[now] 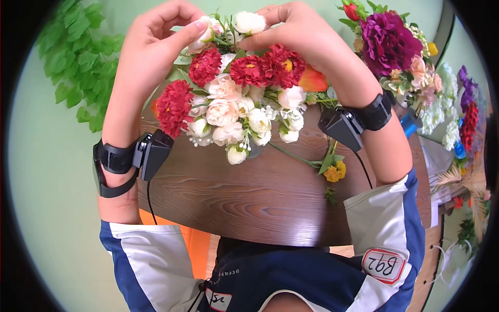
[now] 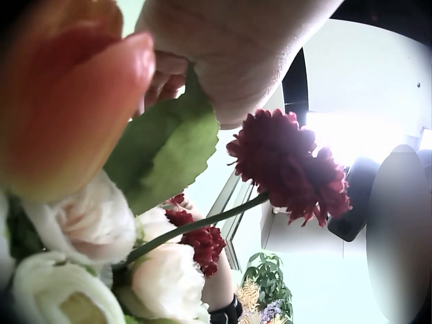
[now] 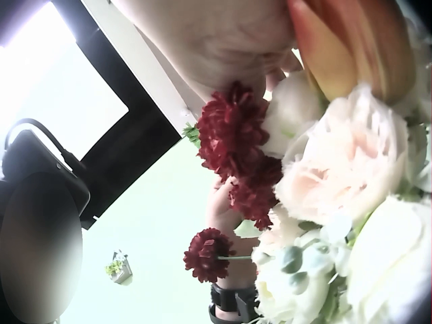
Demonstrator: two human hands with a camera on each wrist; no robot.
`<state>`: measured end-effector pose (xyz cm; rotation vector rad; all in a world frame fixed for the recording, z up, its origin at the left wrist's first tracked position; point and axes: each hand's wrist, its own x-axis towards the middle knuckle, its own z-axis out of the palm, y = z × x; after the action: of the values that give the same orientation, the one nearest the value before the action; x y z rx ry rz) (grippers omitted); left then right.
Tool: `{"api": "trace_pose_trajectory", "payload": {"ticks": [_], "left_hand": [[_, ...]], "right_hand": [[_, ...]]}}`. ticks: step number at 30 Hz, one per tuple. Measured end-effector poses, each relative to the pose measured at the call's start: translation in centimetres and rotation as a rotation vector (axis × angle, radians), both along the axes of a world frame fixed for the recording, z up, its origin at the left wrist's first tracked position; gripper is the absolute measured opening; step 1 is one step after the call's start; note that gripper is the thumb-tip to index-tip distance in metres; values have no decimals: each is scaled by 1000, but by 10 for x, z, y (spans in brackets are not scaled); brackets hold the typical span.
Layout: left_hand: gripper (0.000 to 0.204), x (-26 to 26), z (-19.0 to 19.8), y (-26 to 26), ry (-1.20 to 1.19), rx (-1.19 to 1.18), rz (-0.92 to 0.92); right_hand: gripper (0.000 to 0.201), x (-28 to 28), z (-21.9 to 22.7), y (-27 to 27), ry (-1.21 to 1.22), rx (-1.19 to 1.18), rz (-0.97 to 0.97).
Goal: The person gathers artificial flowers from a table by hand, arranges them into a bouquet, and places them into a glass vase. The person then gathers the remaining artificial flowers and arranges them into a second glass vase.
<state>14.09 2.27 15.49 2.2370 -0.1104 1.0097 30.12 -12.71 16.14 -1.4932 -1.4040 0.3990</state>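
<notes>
A full bouquet of artificial flowers stands on the brown table (image 1: 260, 208), mixing pale roses (image 1: 224, 112), red chrysanthemum-like flowers (image 1: 174, 107) and an orange tulip (image 1: 313, 79). At its far side, my left hand (image 1: 163, 36) has its thumb and curled fingers around a white rose (image 1: 207, 36). Opposite it, my right hand (image 1: 306, 39) pinches at another white rose (image 1: 249, 23), thumb below and fingers behind. Blooms hide the stems there. In the left wrist view a tulip (image 2: 74, 108) and a green leaf (image 2: 169, 145) partly cover the left fingers.
A loose stem with yellow flowers (image 1: 335, 171) lies on the table right of the bouquet. Behind my right arm stands an arrangement with a large purple bloom (image 1: 391, 41). Green vine leaves (image 1: 73, 62) hang at the left, and more flowers (image 1: 470, 125) fill the far right.
</notes>
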Motion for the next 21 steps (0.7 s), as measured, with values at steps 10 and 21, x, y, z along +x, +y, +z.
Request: {"api": "trace_pose_trajectory", "payload": {"ticks": [10,21], "left_hand": [[15,-9,10,9,21,166,195],[16,2,36,-54,-51,333,427]], "right_hand": [[32,7,-9,-43,-715,310,-401],[41,15,-49,-64,-141,154,-61]]}}
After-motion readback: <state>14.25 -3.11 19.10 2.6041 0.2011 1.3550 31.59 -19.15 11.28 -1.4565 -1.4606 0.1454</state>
